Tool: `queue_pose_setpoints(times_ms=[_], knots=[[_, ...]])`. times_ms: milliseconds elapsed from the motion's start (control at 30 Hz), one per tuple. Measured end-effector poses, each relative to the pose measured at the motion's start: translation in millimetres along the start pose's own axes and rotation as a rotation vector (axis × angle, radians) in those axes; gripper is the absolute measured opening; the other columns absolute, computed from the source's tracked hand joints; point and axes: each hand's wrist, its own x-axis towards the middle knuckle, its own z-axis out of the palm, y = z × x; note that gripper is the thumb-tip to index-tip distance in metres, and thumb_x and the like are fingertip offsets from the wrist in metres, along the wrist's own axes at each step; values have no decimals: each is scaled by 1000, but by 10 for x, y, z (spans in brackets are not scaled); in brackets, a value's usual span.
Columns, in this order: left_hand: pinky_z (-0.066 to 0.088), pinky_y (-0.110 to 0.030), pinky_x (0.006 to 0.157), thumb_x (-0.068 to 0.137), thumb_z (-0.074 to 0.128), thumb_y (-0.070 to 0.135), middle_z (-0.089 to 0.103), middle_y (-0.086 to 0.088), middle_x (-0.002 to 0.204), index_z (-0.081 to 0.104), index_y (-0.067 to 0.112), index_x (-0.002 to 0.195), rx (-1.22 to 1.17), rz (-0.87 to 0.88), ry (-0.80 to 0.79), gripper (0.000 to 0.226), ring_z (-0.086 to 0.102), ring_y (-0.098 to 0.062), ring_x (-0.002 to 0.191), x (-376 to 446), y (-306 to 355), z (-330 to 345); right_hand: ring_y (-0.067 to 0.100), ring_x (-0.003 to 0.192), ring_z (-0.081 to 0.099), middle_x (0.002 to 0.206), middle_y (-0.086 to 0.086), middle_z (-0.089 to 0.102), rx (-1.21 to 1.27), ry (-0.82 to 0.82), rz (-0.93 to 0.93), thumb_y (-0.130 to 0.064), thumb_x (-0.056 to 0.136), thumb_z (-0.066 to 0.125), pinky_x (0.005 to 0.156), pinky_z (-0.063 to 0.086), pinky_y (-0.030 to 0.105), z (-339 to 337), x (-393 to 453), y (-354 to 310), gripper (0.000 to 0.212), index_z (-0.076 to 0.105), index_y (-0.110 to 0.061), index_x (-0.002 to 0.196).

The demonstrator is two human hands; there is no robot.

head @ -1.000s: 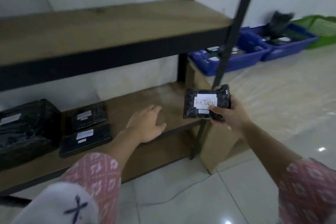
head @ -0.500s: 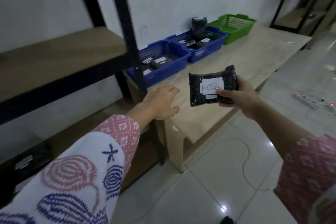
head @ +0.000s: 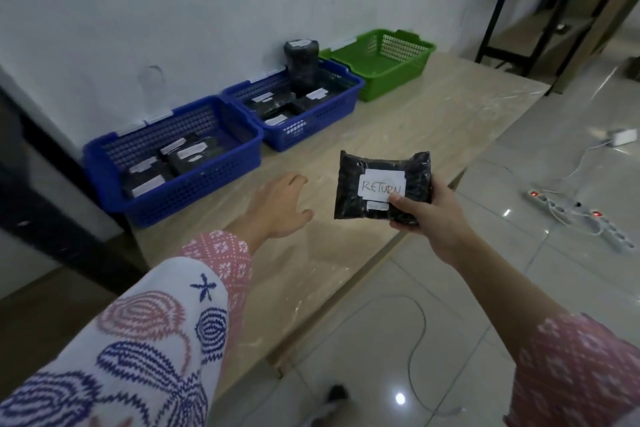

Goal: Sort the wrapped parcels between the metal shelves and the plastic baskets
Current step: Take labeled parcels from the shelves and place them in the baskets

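My right hand (head: 434,218) grips a black wrapped parcel (head: 353,194) with a white label reading RETURN, held above the front edge of the wooden table (head: 433,121). My left hand (head: 280,208) hovers over the table with relaxed fingers and holds nothing. Along the wall stand three plastic baskets. The near blue basket (head: 194,194) holds several black labelled parcels. The second blue basket (head: 318,118) also holds several, one standing upright (head: 301,62). The green basket (head: 394,80) shows no parcels.
A dark metal shelf post (head: 69,218) stands at the left edge. Another metal rack (head: 502,10) is at the far right. A white power strip (head: 581,218) and cables lie on the tiled floor to the right of the table.
The view has swung right from the metal shelves to the table with the baskets. My right hand kept hold of the RETURN parcel. My left hand left the lower shelf and now hovers over the table.
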Motion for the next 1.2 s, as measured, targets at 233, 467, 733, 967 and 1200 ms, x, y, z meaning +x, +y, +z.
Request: queue_pose_setpoints(times_ms=[233, 467, 733, 967, 1200], knots=[[25, -32, 106, 87, 60, 32, 32, -5, 147, 29, 12, 143, -29, 46, -22, 67, 33, -22, 133, 1446, 320, 160, 22, 83, 67, 103, 7, 67, -12, 23, 3, 0, 81, 68, 57, 58, 30, -547, 1296, -227, 43, 50, -10, 119], [34, -36, 100, 82, 60, 34, 40, -7, 140, 39, 6, 135, -36, 65, 37, 63, 39, -24, 127, 3189, 516, -89, 21, 79, 67, 97, 3, 66, -115, 4, -28, 0, 80, 68, 59, 59, 32, -907, 2987, -921, 38, 50, -13, 111], [27, -35, 107, 87, 59, 39, 29, -5, 148, 29, 8, 143, -215, -149, 171, 71, 31, -22, 134, 4562, 617, -66, 23, 83, 68, 102, 4, 67, -160, -69, -83, 1, 80, 68, 59, 60, 33, -1087, 4724, -1393, 42, 51, -13, 115], [15, -36, 114, 86, 62, 34, 9, -7, 156, 11, 8, 148, -443, -576, 412, 85, 8, -21, 143, 5210, 632, 316, 16, 78, 66, 97, 1, 66, -248, -292, -26, 1, 81, 68, 52, 57, 26, -795, 6088, -1311, 36, 51, -14, 109], [22, -37, 112, 93, 52, 27, -1, -1, 157, -1, 15, 149, -544, -750, 447, 79, 14, -19, 142, 5368, 672, 501, 20, 86, 62, 104, 4, 59, -521, -592, 206, -5, 83, 68, 53, 55, 28, -450, 6958, -933, 35, 46, -13, 110]])
